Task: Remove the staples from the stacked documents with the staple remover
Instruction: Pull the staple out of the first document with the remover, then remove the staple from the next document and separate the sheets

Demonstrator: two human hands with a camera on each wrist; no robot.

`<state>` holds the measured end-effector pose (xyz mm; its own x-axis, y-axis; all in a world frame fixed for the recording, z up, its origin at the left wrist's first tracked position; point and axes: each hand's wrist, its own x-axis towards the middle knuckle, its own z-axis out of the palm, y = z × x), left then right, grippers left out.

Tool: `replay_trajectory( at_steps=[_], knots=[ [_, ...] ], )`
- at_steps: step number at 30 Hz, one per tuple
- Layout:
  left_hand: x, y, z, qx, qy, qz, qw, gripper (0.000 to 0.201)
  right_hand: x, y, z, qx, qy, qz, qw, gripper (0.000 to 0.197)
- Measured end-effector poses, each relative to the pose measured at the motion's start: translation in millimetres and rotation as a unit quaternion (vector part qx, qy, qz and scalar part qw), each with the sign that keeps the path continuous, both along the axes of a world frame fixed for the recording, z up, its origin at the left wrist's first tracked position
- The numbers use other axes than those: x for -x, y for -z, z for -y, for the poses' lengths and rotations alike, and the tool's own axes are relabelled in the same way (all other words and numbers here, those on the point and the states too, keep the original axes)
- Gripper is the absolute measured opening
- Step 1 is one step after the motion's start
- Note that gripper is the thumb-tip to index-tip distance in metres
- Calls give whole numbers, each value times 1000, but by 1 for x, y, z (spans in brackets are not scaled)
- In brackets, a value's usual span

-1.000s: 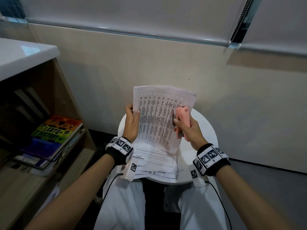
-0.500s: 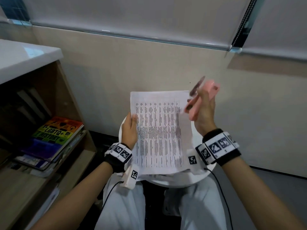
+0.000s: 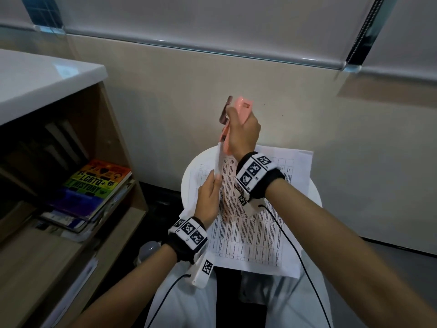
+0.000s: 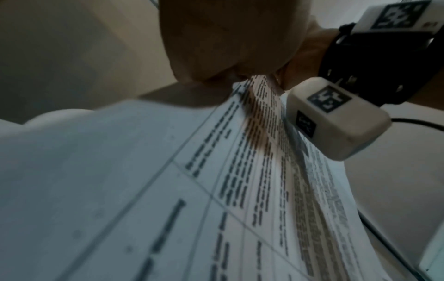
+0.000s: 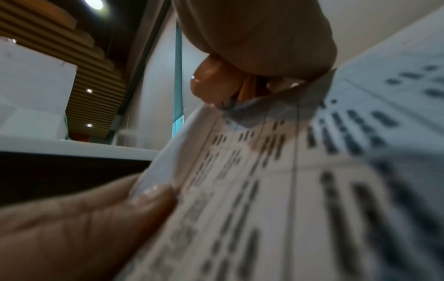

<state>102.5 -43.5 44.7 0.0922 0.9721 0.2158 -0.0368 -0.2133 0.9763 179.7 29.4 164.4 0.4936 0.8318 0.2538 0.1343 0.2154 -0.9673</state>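
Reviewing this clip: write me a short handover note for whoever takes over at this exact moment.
Right hand grips the pink staple remover, its lower end at the lifted corner of the documents.
Left hand pinches that same corner just below.
The documents lie on the round white stool, only the corner raised.
Done: tool brought to the corner.
Left: whether the staple is out cannot be seen; check it, then any remaining staples.

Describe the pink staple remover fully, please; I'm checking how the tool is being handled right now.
The staple remover is a slim tool with a glossy salmon-pink plastic body and a dark lever along its far side. It stands nearly upright above the round table, gripped by the right hand. Its lower tip meets the raised corner of the stapled papers, which the left hand pinches. No staple is discernible.
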Motion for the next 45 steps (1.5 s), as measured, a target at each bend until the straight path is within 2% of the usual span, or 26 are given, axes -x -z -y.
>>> replay_trajectory(
  at_steps=[3,8,11,15,19,21,22,25,28,30,32,33,34,36,38,40,42,45],
  knots=[
    [2,-1,-3,-2,7,2,1000,36,4,4,1,-5,10,37,999,27],
    [4,1,-3,-6,12,-3,1000,35,6,7,1,-26,-1,8,1000,23],
    [3,0,-2,-3,15,-13,1000,36,2,8,2,-19,-10,14,1000,29],
    [4,2,-6,11,7,-20,1000,34,-19,1,7,1,-23,7,1000,15],
    [11,9,-12,26,-7,-34,999,34,-61,-10,28,-11,73,-3,997,42],
    [13,12,-16,33,-17,-26,999,33,-101,5,39,22,115,14,993,58],
    [13,13,-19,37,-20,-16,999,34,-118,15,46,45,96,6,994,61],
    [5,15,-27,47,-26,-3,999,34,-155,55,77,135,-43,-16,990,38],
    [-13,20,-36,62,-13,2,998,34,-167,91,109,288,-132,12,949,49],
    [-25,25,-41,58,-11,-26,998,33,-175,107,117,335,-131,21,933,39],
    [-32,33,-43,65,-7,-72,995,31,-188,116,120,355,-75,-27,931,25],
    [-33,40,-45,74,-11,-124,990,32,-195,119,121,353,-36,-68,933,21],
    [-32,49,-48,85,-22,-212,973,33,-203,121,122,346,7,-88,934,17],
    [-24,64,-51,119,-38,-424,897,42,-224,122,123,347,84,-62,932,17],
    [-14,76,-54,158,-39,-538,827,73,-250,126,122,368,113,-30,923,20],
    [-8,81,-59,195,-64,-574,793,109,-271,130,123,390,109,-32,914,28],
    [-6,81,-67,224,-86,-575,782,133,-285,133,119,407,108,-23,907,32],
    [-4,81,-74,251,-83,-551,791,144,-289,139,106,419,98,-8,903,35]
  ],
)
